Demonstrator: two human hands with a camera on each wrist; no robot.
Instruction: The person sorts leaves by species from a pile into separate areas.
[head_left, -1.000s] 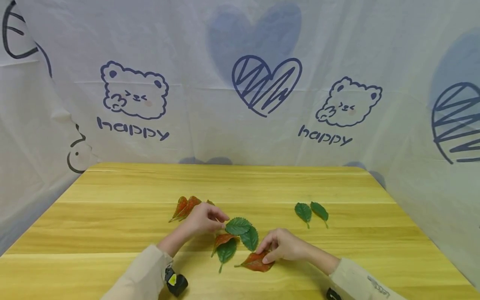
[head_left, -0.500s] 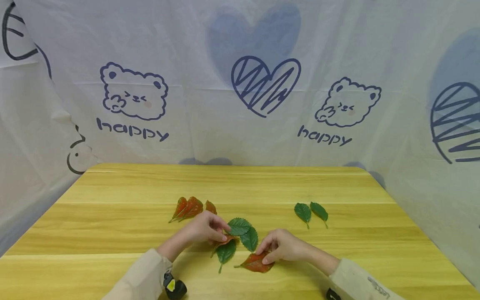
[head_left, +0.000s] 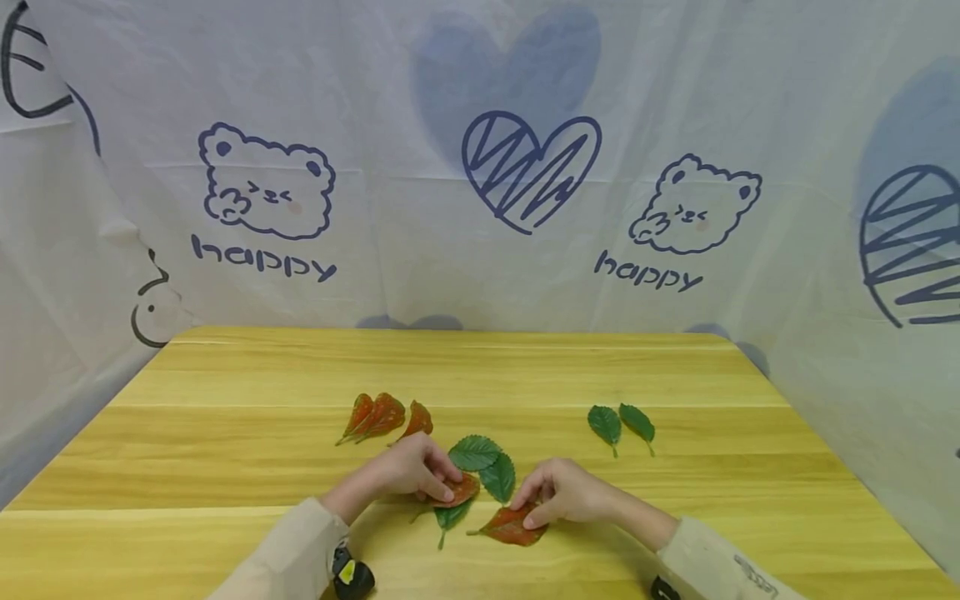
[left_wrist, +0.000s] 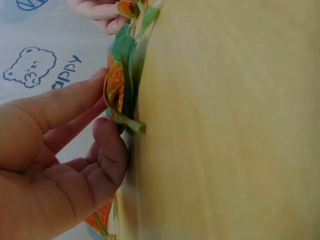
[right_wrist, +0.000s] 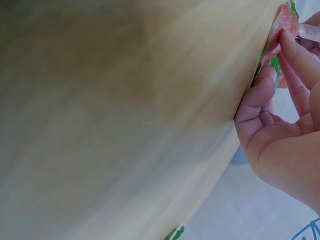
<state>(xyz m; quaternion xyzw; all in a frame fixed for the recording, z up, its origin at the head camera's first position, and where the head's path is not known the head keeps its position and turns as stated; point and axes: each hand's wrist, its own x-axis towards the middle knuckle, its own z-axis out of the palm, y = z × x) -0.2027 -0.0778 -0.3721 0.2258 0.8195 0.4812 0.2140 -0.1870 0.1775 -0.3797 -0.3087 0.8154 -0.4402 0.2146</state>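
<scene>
My left hand (head_left: 414, 468) pinches a red leaf (head_left: 463, 490) between thumb and fingers, low over a green leaf (head_left: 450, 515) whose stem points toward me. The left wrist view shows that red leaf (left_wrist: 116, 82) edge-on, close to the tabletop. Two more green leaves, an upper one (head_left: 474, 452) and a lower one (head_left: 498, 478), lie just beyond and to its right. With thumb and fingertips, my right hand (head_left: 567, 492) holds another red leaf (head_left: 510, 527), its stem pointing left. In the right wrist view this red leaf (right_wrist: 286, 22) is partly covered by fingers.
Farther back on the wooden table (head_left: 247, 475) lie two overlapping red leaves (head_left: 384, 415) and a single red leaf (head_left: 418, 419) behind my left hand. At the right are two green leaves (head_left: 604, 425). A printed white cloth (head_left: 420, 250) hangs behind the table.
My left hand has come down toward me from beside the upper green leaf and now grips the red leaf, turned flatter over the green one. The right hand stays put.
</scene>
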